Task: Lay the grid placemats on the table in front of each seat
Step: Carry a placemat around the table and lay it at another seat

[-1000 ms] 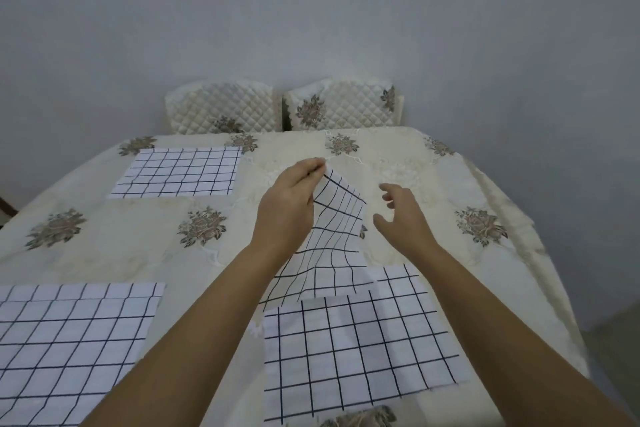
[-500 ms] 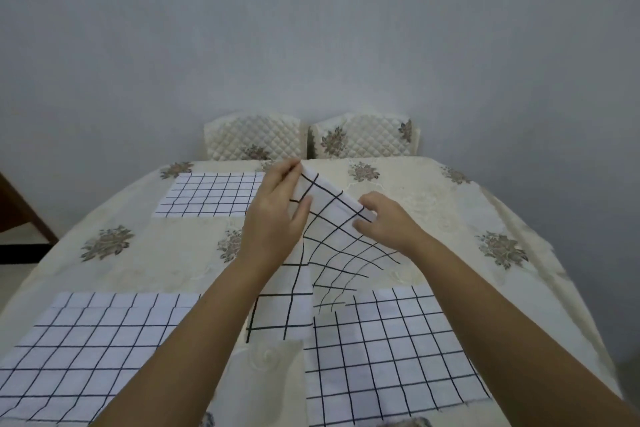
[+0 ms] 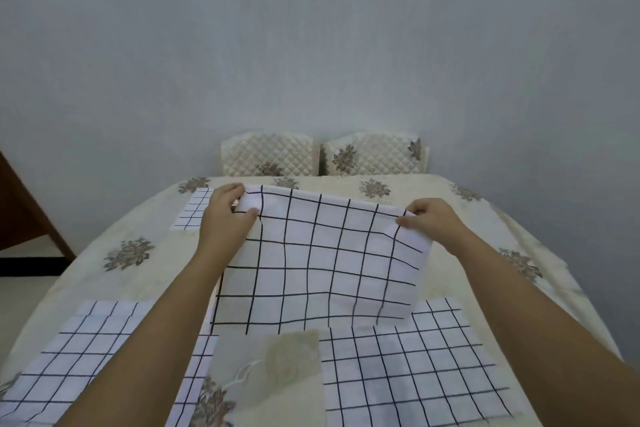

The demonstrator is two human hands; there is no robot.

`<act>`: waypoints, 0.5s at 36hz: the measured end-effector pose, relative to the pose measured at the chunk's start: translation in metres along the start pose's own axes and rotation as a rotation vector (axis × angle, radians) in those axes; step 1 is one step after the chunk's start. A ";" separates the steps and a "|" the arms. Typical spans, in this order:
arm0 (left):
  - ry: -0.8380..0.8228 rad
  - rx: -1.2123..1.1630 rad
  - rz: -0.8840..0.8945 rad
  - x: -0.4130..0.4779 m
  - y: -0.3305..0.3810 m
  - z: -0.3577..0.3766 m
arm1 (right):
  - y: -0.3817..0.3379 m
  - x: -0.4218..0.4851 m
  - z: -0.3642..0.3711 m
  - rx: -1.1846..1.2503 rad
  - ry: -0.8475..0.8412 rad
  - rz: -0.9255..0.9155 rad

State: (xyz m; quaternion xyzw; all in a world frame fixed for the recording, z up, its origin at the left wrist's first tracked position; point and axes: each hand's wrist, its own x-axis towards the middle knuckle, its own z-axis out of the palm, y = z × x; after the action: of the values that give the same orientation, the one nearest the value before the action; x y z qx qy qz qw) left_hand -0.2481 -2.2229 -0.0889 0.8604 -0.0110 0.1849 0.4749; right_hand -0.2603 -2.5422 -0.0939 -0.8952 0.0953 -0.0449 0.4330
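I hold a white grid placemat (image 3: 322,260) spread out above the middle of the table (image 3: 450,191). My left hand (image 3: 225,215) pinches its far left corner and my right hand (image 3: 429,222) pinches its far right corner. Its near edge hangs down over the cloth. Another grid placemat (image 3: 415,367) lies flat at the near right. A third one (image 3: 69,357) lies at the near left, partly under my left forearm. A further placemat (image 3: 192,215) lies at the far left, half hidden behind my left hand.
A cream tablecloth with brown flower prints covers the table. Two quilted cream chair backs (image 3: 270,156) (image 3: 374,154) stand at the far side against the grey wall. A dark wooden piece of furniture (image 3: 20,215) stands at the left edge.
The placemat went from hanging crumpled in my left hand to being stretched wide. My right hand took its right corner and moved right. The camera view shifted forward.
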 end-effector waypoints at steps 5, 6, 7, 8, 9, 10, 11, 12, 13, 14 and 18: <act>-0.117 -0.142 -0.273 -0.002 -0.021 0.006 | 0.007 0.000 -0.003 0.075 0.003 0.091; -0.153 -0.166 -0.335 -0.003 -0.026 0.008 | 0.009 -0.001 -0.003 0.086 -0.002 0.121; -0.196 -0.183 -0.389 -0.004 -0.032 0.011 | 0.013 -0.001 -0.002 0.096 -0.010 0.153; -0.234 -0.210 -0.432 -0.006 -0.038 0.014 | 0.018 -0.002 0.000 0.107 -0.019 0.188; -0.263 -0.236 -0.477 -0.009 -0.045 0.018 | 0.025 -0.003 0.003 0.114 -0.028 0.223; -0.278 -0.260 -0.522 -0.013 -0.051 0.023 | 0.032 -0.004 0.007 0.110 -0.032 0.256; -0.289 -0.275 -0.570 -0.017 -0.058 0.028 | 0.041 -0.006 0.011 0.102 -0.031 0.286; -0.299 -0.290 -0.611 -0.022 -0.066 0.034 | 0.050 -0.007 0.016 0.097 -0.023 0.308; -0.313 -0.298 -0.649 -0.027 -0.073 0.041 | 0.059 -0.009 0.022 0.106 -0.015 0.325; -0.323 -0.292 -0.685 -0.032 -0.083 0.048 | 0.070 -0.011 0.028 0.127 -0.008 0.343; -0.338 -0.134 -0.781 -0.054 -0.119 0.071 | 0.107 -0.020 0.054 0.154 0.027 0.446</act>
State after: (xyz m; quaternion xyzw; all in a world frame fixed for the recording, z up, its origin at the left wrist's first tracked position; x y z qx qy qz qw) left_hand -0.2534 -2.2240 -0.2371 0.7855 0.2257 -0.1535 0.5555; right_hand -0.2849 -2.5615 -0.2116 -0.8156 0.2927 0.0328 0.4981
